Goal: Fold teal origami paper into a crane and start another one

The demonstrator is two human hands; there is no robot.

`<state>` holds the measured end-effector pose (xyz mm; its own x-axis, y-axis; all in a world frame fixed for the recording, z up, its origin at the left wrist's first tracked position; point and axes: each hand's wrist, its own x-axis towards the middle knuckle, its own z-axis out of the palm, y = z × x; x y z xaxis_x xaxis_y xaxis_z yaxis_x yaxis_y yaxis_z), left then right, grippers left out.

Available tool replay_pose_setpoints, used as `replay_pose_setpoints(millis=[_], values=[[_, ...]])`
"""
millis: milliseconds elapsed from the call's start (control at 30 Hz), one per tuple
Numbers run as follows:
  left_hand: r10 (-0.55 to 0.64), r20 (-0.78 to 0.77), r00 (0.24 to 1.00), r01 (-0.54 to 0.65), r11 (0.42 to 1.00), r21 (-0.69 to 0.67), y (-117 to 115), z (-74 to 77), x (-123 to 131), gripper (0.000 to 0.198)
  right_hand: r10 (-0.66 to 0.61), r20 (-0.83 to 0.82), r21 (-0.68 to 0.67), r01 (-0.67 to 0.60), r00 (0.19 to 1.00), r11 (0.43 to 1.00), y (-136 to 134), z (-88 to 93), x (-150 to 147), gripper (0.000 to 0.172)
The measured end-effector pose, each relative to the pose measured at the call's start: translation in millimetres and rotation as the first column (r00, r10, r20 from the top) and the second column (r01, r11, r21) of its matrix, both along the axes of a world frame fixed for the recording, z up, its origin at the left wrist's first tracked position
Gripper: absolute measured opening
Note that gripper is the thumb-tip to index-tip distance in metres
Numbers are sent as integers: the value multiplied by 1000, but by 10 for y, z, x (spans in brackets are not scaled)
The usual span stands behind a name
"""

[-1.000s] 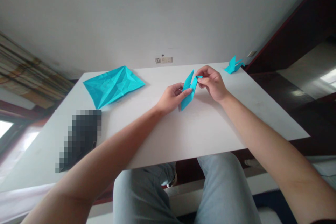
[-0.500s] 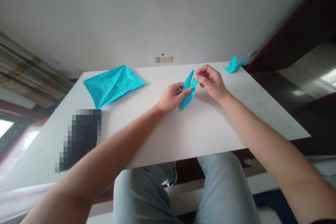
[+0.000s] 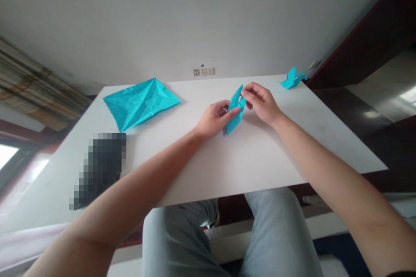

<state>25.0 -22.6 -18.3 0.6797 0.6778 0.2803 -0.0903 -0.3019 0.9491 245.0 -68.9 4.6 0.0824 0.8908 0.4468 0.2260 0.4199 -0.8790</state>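
A narrow, partly folded piece of turquoise paper rests on the white table, its lower tip touching the surface. My left hand pinches its middle from the left, fingers closed on it. My right hand pinches a small flap at its upper right, fingers also closed on the paper. Both forearms reach in from the near edge.
A large creased turquoise sheet lies unfolded at the table's far left. A finished turquoise paper crane stands at the far right corner. A dark pixelated object lies near the left front edge. A wall socket sits behind the table.
My right hand has drawn the small flap in closer to the folded piece. The left hand has kept its hold. The view has shifted slightly.
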Motion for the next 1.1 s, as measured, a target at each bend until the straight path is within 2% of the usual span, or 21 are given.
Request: replay_pose_setpoints(millis=[800, 1100], values=[[-5, -1, 1000, 5, 1000, 10, 3, 12, -12, 61, 54, 7, -31, -54, 999, 998, -4, 4, -13, 67], [-2, 7, 1000, 2, 1000, 7, -4, 11, -13, 60, 26, 32, -14, -25, 999, 1000, -11, 14, -36, 68]])
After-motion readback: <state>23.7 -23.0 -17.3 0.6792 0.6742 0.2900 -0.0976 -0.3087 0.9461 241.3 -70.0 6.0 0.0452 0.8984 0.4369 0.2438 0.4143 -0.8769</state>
